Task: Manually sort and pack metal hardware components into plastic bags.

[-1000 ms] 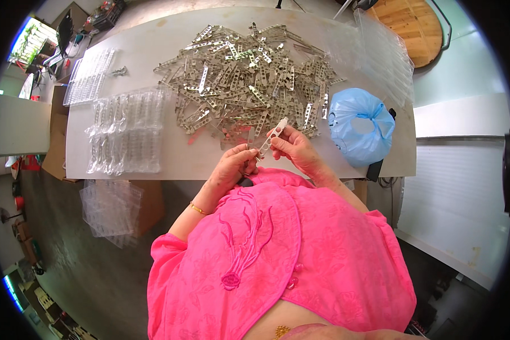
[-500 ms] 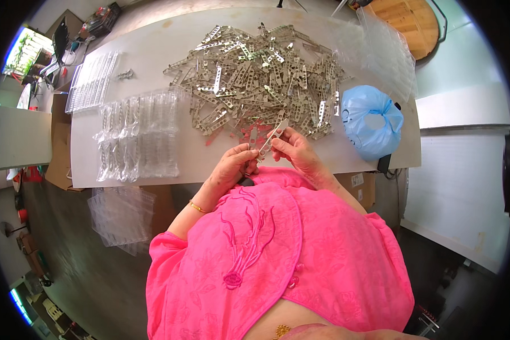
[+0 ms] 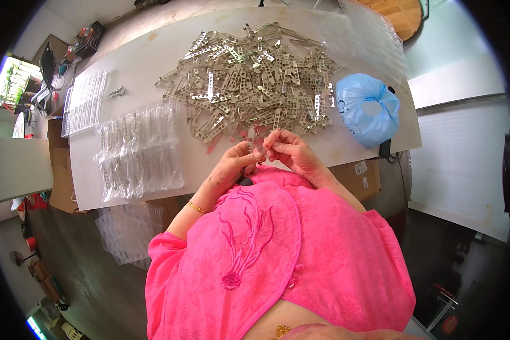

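One metal strip (image 3: 251, 135) clamped in left hand (image 3: 235, 161), on near side of metal pile (image 3: 255, 79); right hand (image 3: 296, 152) alongside, grip unclear. Step: apparently two-handed handling; next move likely calls for steady hold.

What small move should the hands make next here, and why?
Probably hold the left hand steady and ease the right hand slightly back: the two sit close together, a metal strip juts up from the left hand's grip, and what lies between the hands is largely hidden, so a clearer view should help.
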### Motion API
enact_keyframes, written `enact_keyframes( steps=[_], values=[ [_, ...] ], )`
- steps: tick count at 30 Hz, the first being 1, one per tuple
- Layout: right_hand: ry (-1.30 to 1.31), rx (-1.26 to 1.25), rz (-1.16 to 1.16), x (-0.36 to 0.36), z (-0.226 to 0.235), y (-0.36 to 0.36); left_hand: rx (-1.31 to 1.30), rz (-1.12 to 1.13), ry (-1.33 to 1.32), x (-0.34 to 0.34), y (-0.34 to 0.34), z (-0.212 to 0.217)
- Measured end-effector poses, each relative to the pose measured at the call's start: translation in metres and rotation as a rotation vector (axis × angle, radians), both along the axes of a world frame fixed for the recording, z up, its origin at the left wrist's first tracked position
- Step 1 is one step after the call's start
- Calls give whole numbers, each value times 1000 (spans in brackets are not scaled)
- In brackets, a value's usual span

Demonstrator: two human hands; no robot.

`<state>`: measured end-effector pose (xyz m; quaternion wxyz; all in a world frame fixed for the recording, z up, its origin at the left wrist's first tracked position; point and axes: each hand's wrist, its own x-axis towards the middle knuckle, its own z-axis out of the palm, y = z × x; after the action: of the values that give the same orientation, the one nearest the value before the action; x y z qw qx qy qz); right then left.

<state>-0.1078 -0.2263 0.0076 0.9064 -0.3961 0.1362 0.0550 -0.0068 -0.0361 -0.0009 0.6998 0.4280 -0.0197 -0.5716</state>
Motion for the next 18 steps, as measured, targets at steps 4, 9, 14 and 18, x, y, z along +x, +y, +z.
enact_keyframes(
  steps=[4,9,14,18],
  values=[
    [64,50,28,-1,7,-8,22,28,-165,-3,-10,3],
    [55,91,77,-1,8,-27,84,45,-219,-9,-28,6],
    [80,57,51,-4,2,-48,102,65,-211,-17,-50,8],
    [96,-15,28,-7,4,-64,57,113,-127,-27,-69,0]
  ],
)
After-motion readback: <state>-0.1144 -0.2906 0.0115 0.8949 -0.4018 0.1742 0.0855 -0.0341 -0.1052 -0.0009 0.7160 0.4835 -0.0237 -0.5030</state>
